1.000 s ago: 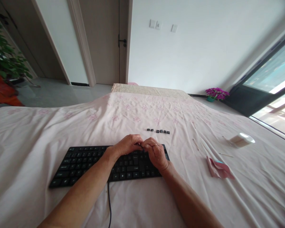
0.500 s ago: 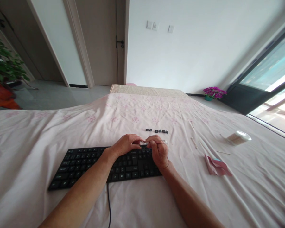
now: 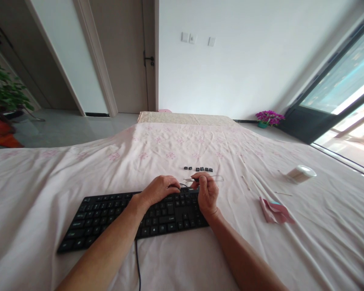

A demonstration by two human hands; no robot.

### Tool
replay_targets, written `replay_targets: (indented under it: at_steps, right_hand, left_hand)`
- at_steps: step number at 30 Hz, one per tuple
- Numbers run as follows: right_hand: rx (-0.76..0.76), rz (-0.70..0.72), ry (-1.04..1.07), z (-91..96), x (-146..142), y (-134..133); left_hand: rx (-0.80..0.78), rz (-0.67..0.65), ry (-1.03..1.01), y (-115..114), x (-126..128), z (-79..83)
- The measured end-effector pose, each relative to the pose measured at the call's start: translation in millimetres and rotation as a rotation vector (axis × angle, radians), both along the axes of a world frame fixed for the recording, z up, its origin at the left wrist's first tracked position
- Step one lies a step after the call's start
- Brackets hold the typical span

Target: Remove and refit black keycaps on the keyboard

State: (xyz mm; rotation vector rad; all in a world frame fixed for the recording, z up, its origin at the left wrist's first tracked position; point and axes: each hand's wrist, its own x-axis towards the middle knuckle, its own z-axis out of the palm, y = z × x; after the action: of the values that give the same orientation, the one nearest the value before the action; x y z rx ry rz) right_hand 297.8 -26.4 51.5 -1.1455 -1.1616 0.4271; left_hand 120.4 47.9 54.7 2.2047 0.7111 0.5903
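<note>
A black keyboard [image 3: 121, 210] lies aslant on the pink cloth, its middle hidden under my left forearm. My left hand [image 3: 160, 190] rests over its far edge, thumb and fingers curled together; whatever is between the fingertips is too small to make out. My right hand [image 3: 208, 194] is above the keyboard's right end, closed on a thin wire keycap puller [image 3: 217, 178]. The puller's wire loop sticks out to the right and its pointed end faces my left hand. Just beyond the hands, several loose black keycaps [image 3: 202, 169] lie in a row.
On the right are a clear round tub [image 3: 301, 174] of cotton swabs, loose swabs [image 3: 246, 182] and a folded pink cloth [image 3: 276, 211]. The keyboard's cable [image 3: 138, 262] runs toward me. The tablecloth [image 3: 94, 169] is wrinkled.
My hands have come apart: the right has drawn the keycap puller slightly right, out of the left fingers. The left hand has lowered toward the keyboard. The view has shifted a little.
</note>
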Motion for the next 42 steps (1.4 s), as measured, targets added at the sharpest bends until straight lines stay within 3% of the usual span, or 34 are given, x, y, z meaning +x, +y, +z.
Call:
replay_targets:
  at_steps: [7, 11, 15, 24, 32, 42]
  right_hand:
    - [0.008, -0.060, 0.136, -0.2, 4, 4]
    - [0.010, -0.070, 0.178, -1.7, 6, 6]
    - [-0.013, -0.059, 0.192, -3.3, 7, 6]
    - [0.000, -0.081, 0.185, -4.0, 8, 7]
    - [0.003, -0.059, 0.183, -4.6, 7, 6]
    - [-0.004, -0.062, 0.152, -2.5, 8, 4]
  left_hand:
    - [-0.043, 0.301, -0.059, 12, 12, 6.2]
    - [0.066, 0.355, 0.117, 35, 26, 6.7]
    - [0.196, 0.380, 0.298, 52, 47, 1.0]
    - [0.297, 0.381, 0.354, 68, 71, -16.4]
    - [0.305, 0.347, 0.338, 73, 75, -22.7]
    - [0.246, 0.345, 0.313, 73, 77, -19.2]
